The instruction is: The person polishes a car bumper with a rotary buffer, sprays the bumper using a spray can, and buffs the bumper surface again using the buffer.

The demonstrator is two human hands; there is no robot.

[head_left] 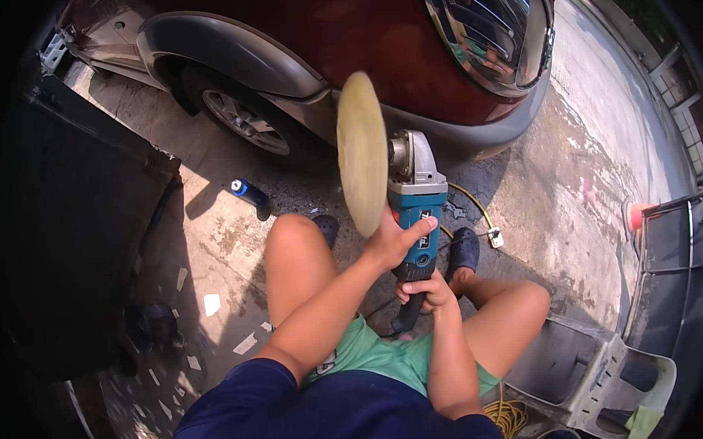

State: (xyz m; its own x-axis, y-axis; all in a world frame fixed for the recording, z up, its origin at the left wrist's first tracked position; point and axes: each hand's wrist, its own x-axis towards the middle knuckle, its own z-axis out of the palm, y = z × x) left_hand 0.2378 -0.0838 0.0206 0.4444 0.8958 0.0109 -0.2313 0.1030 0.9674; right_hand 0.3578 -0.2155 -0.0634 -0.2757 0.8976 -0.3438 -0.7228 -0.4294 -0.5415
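A teal and black power polisher (422, 211) is held upright between my knees, its metal head at the top. On its left side is a round, pale yellow pad (361, 153), seen nearly edge-on. My left hand (396, 239) is wrapped round the teal body just below the pad. Lower down, my right hand (428, 292) grips the black rear handle. Behind the pad stands a dark red car (313, 29) with a grey bumper and a rear wheel (246, 121).
A blue bottle (249, 191) stands on the concrete left of my knee. A yellow cord with a white plug (496, 238) lies right of the polisher. A grey plastic chair (622, 388) is at lower right, beside coiled yellow cord (506, 417). Dark panels flank both sides.
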